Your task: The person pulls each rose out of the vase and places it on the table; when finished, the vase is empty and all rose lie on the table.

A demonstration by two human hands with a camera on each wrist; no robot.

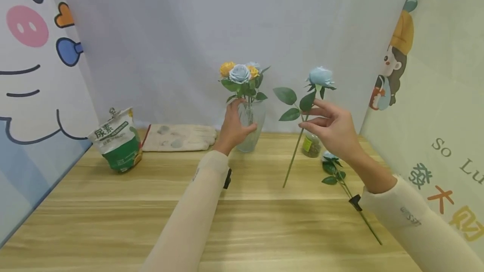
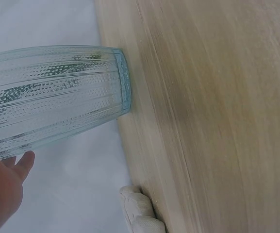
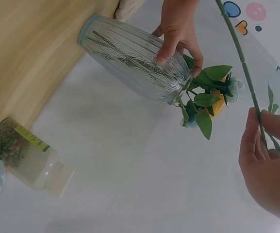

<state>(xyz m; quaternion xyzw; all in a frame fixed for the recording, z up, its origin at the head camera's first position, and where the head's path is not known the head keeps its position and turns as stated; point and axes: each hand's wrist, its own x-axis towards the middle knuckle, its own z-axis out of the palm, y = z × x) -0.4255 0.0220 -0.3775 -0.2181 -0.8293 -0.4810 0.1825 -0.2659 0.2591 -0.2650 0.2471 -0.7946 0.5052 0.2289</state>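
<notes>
Wears cream sleeves [image 1: 187, 221], nearest of all, stretched forward over a wooden table [image 1: 113, 221]. Has a lying rose [image 1: 329, 167] on the tabletop beside the right forearm, blue-headed and set slantwise, with the stem pointing toward the near right.

Pinches a held rose [image 1: 307, 101] with the right hand [image 1: 332, 127], a little farther out and raised, bringing thumb and fingertips narrowly together on the green stem beside the leaves. Carries the light-blue bloom above the knuckles and lets the bare lower stem slope down to the left. Cannot tell whether the stem's tip touches the table.

Has, past that, a green-and-white bag [image 1: 120, 139] at far left with a metal clip on top, and a clear jar [image 1: 312, 147] with a yellow-green label beyond the right hand, near the lying rose's bloom.

Grips a ribbed glass vase [image 1: 255, 114] with the left hand [image 1: 231, 128], spreading the thumb wide from the fingers round the upper part. Has that vase upright toward the table's back, left of the held rose, bearing a bouquet [image 1: 240, 74] of yellow and blue roses.

Has pale gloves [image 1: 179, 137] lying left of the vase and, farthest, a greyish cloth [image 1: 170, 45] hanging behind everything.
</notes>
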